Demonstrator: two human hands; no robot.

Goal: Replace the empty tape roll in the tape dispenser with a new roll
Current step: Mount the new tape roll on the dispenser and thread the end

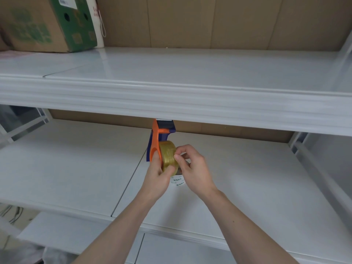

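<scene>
An orange and blue tape dispenser is held up over the middle white shelf, its front end just under the upper shelf's edge. A full yellowish clear tape roll sits on the dispenser. My left hand grips the dispenser and roll from below, thumb against the roll's face. My right hand pinches at the roll's right rim with thumb and forefinger. A white empty core with printed letters lies on the shelf under my hands, mostly hidden.
The upper white shelf juts out above the dispenser. A brown and green cardboard box stands on it at the far left. Brown cardboard backs the shelves. A lower shelf shows beneath my arms.
</scene>
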